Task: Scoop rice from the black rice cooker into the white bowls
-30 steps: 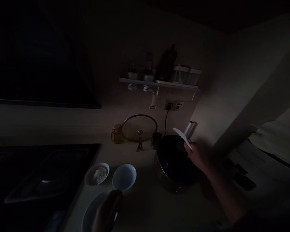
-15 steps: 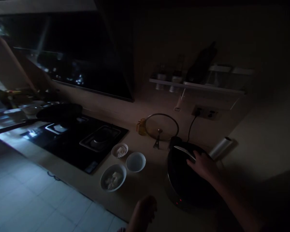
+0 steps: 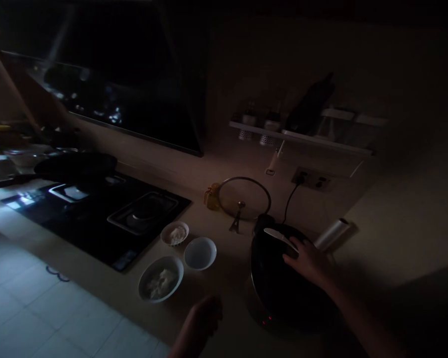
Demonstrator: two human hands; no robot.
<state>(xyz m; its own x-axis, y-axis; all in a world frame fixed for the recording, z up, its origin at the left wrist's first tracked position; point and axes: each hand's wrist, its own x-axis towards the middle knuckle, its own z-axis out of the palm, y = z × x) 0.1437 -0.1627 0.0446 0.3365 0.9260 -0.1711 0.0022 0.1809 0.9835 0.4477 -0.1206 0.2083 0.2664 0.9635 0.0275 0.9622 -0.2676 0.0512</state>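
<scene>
My right hand (image 3: 308, 261) is closed around a pale, slender utensil (image 3: 280, 237), its exact kind unclear in the dim light. It is over a wide dark electric pot (image 3: 280, 293) with red lights on its front; the pot's inside is too dark to make out. My left hand (image 3: 205, 315), fingers curled, hovers between the pot and the bowls with nothing visible in it. Nearest to it stands a larger bowl (image 3: 144, 286) with whitish lumps. Behind are a plain pale bowl (image 3: 200, 253) and a small bowl (image 3: 166, 237) holding white stuff.
A glass lid (image 3: 244, 191) leans on the wall beside an amber jar (image 3: 212, 197) and a small tower figure (image 3: 236, 222). On the left, a wok (image 3: 74, 166) sits on the black hob (image 3: 93, 228). A silvery roll (image 3: 332, 234) stands behind the pot, below a wall shelf (image 3: 302, 136).
The view has shifted, so the bowls, hob and pot appear further left. My right hand still holds the pale utensil over the pot; its pale face shows a little broader now.
</scene>
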